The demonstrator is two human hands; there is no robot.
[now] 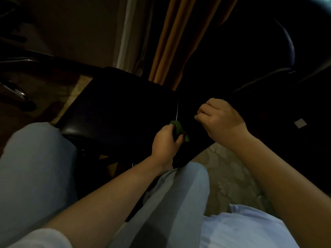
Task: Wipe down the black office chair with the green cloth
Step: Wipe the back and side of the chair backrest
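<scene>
Orange curtain (172, 42), patterned floor (231, 178), small white square (300, 123) at right.

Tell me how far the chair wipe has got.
Done: too dark to tell which parts are clean. In hand: the left hand grips the crumpled green cloth against the black padded office chair; the right hand curls nearby, contents unclear. Left: presumably most surfaces.
</scene>
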